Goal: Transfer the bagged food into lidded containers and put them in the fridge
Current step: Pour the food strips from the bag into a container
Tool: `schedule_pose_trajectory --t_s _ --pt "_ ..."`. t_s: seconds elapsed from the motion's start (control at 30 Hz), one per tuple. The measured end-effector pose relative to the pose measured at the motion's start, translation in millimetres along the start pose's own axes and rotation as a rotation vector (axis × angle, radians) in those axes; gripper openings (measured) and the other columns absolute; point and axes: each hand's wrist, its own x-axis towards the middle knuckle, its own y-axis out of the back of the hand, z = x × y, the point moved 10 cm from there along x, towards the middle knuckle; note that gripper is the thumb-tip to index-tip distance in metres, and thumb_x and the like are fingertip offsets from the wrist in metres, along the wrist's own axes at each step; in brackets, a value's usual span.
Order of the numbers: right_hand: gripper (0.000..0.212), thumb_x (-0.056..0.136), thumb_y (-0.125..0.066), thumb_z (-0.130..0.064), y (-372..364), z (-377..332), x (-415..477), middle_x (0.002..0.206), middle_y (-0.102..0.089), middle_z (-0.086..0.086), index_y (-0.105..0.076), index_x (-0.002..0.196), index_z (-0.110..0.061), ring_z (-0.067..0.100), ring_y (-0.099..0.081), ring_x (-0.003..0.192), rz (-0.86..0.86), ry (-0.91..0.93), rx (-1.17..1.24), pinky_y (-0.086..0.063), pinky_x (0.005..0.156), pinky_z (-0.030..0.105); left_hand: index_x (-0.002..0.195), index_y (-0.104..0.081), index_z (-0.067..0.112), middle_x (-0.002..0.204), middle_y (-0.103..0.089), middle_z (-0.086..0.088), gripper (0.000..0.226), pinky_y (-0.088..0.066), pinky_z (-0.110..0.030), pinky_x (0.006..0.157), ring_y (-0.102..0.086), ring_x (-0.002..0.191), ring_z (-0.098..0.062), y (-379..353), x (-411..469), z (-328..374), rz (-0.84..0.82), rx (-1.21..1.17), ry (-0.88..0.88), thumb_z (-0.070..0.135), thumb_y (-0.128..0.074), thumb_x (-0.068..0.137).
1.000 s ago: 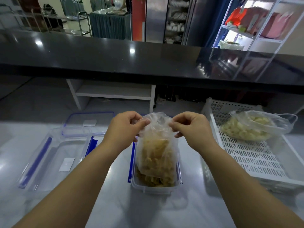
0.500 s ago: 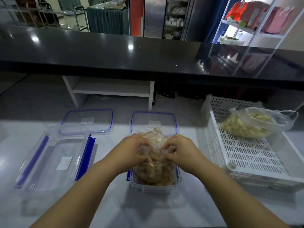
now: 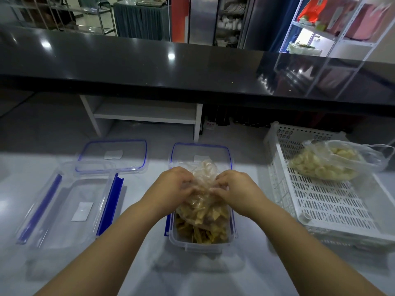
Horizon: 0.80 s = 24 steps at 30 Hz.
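Observation:
A clear plastic bag of yellow-brown food pieces (image 3: 203, 201) sits in a small clear container with blue clips (image 3: 201, 245) in front of me. My left hand (image 3: 174, 185) grips the bag's left side near the top, and my right hand (image 3: 234, 186) grips its right side; both sets of fingers curl into the plastic. That container's lid (image 3: 201, 152) lies flat just behind it. A second bag of pale yellow food (image 3: 327, 164) rests in the white slotted crate (image 3: 333, 206) at the right.
A larger clear container with blue clips (image 3: 64, 210) stands open at the left, its lid (image 3: 113, 155) behind it. A white shelf unit (image 3: 145, 113) stands under a dark raised counter (image 3: 192, 67) at the back. Metal racks lie beyond.
Both hands lowered the bag from a raised position down into the small container, then shifted from its top to its sides. The camera tilted slightly.

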Motion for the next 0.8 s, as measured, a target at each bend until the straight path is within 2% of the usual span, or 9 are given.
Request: schedule_pose_trajectory --t_s 0.13,0.27,0.33,0.43,0.5,0.57,0.63,0.7,0.8 --pt "0.02 0.091 -0.061 -0.029 6.8 5.4 -17.2 0.111 -0.065 -0.007 -0.075 0.102 -0.02 0.009 -0.058 0.103 -0.029 0.018 0.192 -0.039 0.078 0.012 0.097 -0.074 0.022 0.1 -0.053 0.017 0.022 -0.045 -0.021 0.087 -0.053 0.095 -0.002 11.6 -11.8 -5.1 0.049 -0.143 0.028 0.037 -0.065 0.084" --pt "0.003 0.083 -0.071 -0.022 27.5 5.4 -25.9 0.087 -0.069 -0.012 -0.073 0.082 -0.024 0.001 -0.062 0.085 0.123 0.036 0.323 -0.04 0.066 0.009 0.08 -0.068 0.021 0.097 -0.061 0.013 0.017 -0.047 -0.022 0.083 -0.057 0.093 -0.003 23.9 -18.2 0.7 0.064 -0.174 0.026 0.037 -0.072 0.077" --pt "0.013 0.078 -0.076 -0.019 35.1 3.5 -27.3 0.076 -0.066 -0.009 -0.065 0.075 -0.026 0.001 -0.059 0.071 0.174 0.049 0.402 -0.042 0.06 0.008 0.078 -0.061 0.023 0.094 -0.065 0.01 0.019 -0.052 -0.028 0.08 -0.061 0.088 -0.009 28.3 -18.9 1.1 0.057 -0.183 0.059 0.037 -0.074 0.075" --pt "0.021 0.079 -0.075 -0.015 44.9 0.8 -24.7 0.074 -0.055 -0.007 -0.06 0.09 -0.026 0.0 -0.05 0.063 0.228 0.051 0.483 -0.042 0.059 0.008 0.078 -0.054 0.024 0.078 -0.065 0.003 0.024 -0.054 -0.023 0.06 -0.064 0.07 -0.015 36.2 -18.4 5.8 0.068 -0.193 0.065 0.031 -0.076 0.074" --pt "0.024 0.085 -0.07 -0.016 48.4 -3.3 -20.2 0.077 -0.053 -0.012 -0.061 0.105 -0.025 0.0 -0.05 0.067 0.224 0.051 0.464 -0.04 0.062 0.009 0.087 -0.056 0.028 0.081 -0.064 0.004 0.022 -0.05 -0.018 0.056 -0.062 0.068 -0.012 41.4 -16.5 12.5 0.076 -0.209 0.037 0.028 -0.075 0.077" --pt "0.022 0.088 -0.065 -0.017 48.8 -8.9 -15.5 0.077 -0.053 -0.016 -0.065 0.11 -0.021 -0.001 -0.052 0.07 0.19 0.047 0.442 -0.041 0.066 0.015 0.108 -0.059 0.031 0.087 -0.06 0.011 0.031 -0.05 -0.018 0.061 -0.06 0.071 -0.005 44.9 -14.1 19.7 0.074 -0.214 0.0 0.027 -0.071 0.08" --pt "0.01 0.089 -0.064 -0.015 49.3 -10.8 -11.3 0.073 -0.055 -0.015 -0.067 0.097 -0.021 0.001 -0.053 0.067 0.186 0.029 0.471 -0.042 0.066 0.019 0.12 -0.059 0.03 0.089 -0.054 0.018 0.038 -0.047 -0.017 0.065 -0.056 0.073 0.0 47.5 -11.7 26.1 0.072 -0.192 -0.032 0.026 -0.068 0.084" --pt "0.016 0.089 -0.064 -0.014 51.2 -10.0 -8.8 0.071 -0.057 -0.011 -0.063 0.079 -0.027 0.007 -0.054 0.064 0.214 0.014 0.537 -0.046 0.065 0.024 0.115 -0.064 0.027 0.09 -0.051 0.017 0.029 -0.045 -0.018 0.068 -0.054 0.076 -0.001 52.0 -10.2 29.6 0.088 -0.162 -0.048 0.025 -0.065 0.086" --pt "0.021 0.089 -0.064 -0.012 57.1 -8.9 -7.6 0.073 -0.059 -0.006 -0.062 0.075 -0.028 0.011 -0.055 0.063 0.273 0.019 0.659 -0.051 0.063 0.027 0.102 -0.066 0.028 0.098 -0.052 0.008 0.017 -0.046 -0.022 0.076 -0.054 0.089 -0.012 62.1 -8.3 29.9 0.146 -0.144 -0.055 0.022 -0.064 0.087"
